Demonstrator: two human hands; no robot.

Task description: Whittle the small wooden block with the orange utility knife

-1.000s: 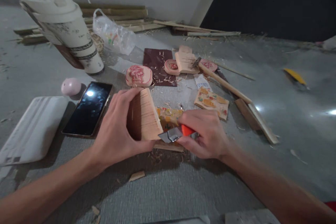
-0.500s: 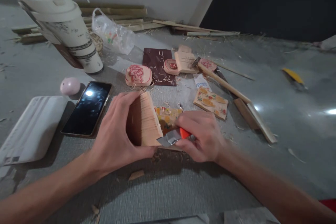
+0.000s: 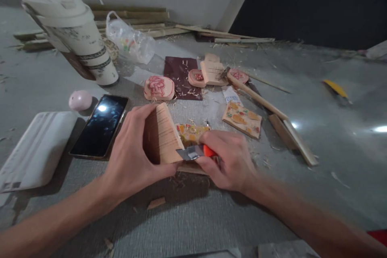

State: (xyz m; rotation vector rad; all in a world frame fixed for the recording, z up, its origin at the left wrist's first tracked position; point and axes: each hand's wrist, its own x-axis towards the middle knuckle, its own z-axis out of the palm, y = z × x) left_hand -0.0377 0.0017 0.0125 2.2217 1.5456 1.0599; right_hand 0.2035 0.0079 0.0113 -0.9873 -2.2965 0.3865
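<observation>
My left hand (image 3: 130, 145) is closed around a wooden block (image 3: 169, 139), thumb at its near edge and fingers at the far one. The block stands tilted, its pale grooved side turned to the right. In my right hand (image 3: 229, 159) is a utility knife (image 3: 193, 152) with an orange part showing; most of its handle is hidden in my fist. The blade points left and its tip meets the block's right edge near the lower corner. Behind the knife lies a board with a yellow floral pattern (image 3: 193, 132), partly covered by my right hand.
A phone (image 3: 101, 125), a white power bank (image 3: 38, 149), a pink egg-shaped item (image 3: 80, 100) and a tall cup (image 3: 72, 32) stand left. Beyond are carved wooden pieces (image 3: 159, 88), a small hammer (image 3: 256, 96) and a patterned board (image 3: 242, 119). A yellow-handled cutter (image 3: 335, 88) lies far right.
The knife has shifted slightly left and up along the block's edge, its blade now flatter. The block has moved a little left and up with my left hand.
</observation>
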